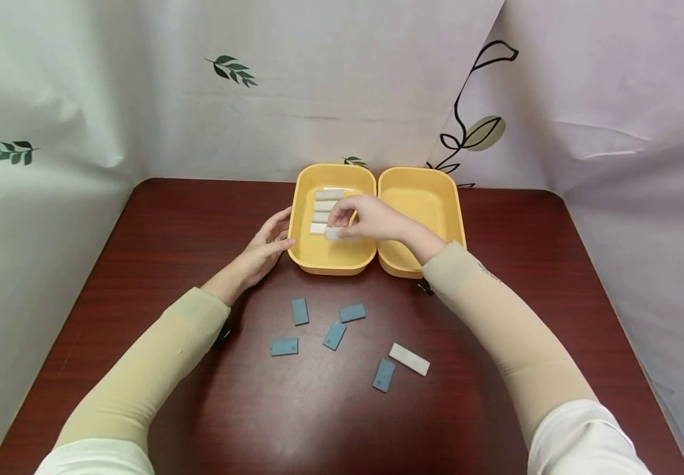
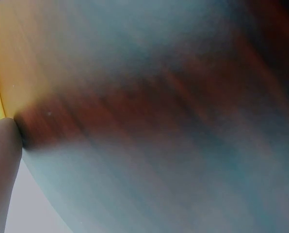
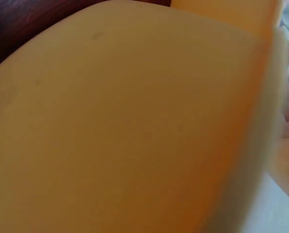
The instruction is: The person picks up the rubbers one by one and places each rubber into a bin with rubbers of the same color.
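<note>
The right hand (image 1: 365, 218) pinches a white block (image 1: 334, 233) between thumb and fingertips, a narrow grip with the block poking out below the fingers toward the left. The block is low inside the left yellow tray (image 1: 332, 261), beside the near end of a column of white blocks (image 1: 320, 216); whether it touches the tray floor, I cannot tell. The right forearm slants in from the table's near right corner, wrist over the right yellow tray (image 1: 421, 188), fingers bent downward.

The left hand (image 1: 261, 251) rests against the left tray's outer left wall, fingers extended and spread from the thumb, which meets the rim near its near left corner.

Both trays stand side by side by the far edge of the table (image 1: 211, 224). Nearer the front edge lie five blue tiles (image 1: 334, 335) and a loose white block (image 1: 409, 359), which is just beside the nearest tile.
</note>
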`<state>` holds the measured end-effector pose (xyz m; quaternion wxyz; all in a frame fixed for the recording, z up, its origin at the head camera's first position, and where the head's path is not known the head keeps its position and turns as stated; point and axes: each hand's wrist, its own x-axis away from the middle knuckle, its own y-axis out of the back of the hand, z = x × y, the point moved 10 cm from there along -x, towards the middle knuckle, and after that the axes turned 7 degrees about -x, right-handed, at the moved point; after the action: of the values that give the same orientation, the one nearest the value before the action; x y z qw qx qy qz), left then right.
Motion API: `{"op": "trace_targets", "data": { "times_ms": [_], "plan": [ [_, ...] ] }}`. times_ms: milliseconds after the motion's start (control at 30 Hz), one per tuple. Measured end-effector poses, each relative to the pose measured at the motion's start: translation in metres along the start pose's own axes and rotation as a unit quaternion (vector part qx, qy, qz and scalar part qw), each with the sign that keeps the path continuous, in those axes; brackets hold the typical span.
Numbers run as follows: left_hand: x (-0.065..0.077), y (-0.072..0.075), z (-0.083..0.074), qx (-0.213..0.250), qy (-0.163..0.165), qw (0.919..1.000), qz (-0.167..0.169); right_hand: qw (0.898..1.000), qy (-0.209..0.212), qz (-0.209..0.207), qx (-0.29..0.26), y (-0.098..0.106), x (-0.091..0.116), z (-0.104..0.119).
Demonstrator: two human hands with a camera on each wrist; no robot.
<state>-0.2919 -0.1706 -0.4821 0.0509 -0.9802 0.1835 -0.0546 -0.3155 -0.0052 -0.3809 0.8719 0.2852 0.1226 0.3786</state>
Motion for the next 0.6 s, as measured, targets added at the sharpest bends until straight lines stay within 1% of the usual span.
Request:
{"op": "trace_targets", "data": {
  "times_ms": [167, 367, 600],
  "plan": [
    [0.000, 0.001, 0.000, -0.001, 0.000, 1.0000, 0.000, 1.000, 0.005, -0.002, -0.004, -0.005, -0.009, -0.008],
    [0.000, 0.001, 0.001, -0.001, 0.001, 1.0000, -0.002, 1.000, -0.015, 0.007, 0.001, -0.013, -0.016, -0.016],
    [0.000, 0.000, 0.001, -0.004, 0.001, 1.0000, -0.001, 0.999, -0.028, 0.019, -0.004, -0.023, -0.021, -0.018]
  ]
}}
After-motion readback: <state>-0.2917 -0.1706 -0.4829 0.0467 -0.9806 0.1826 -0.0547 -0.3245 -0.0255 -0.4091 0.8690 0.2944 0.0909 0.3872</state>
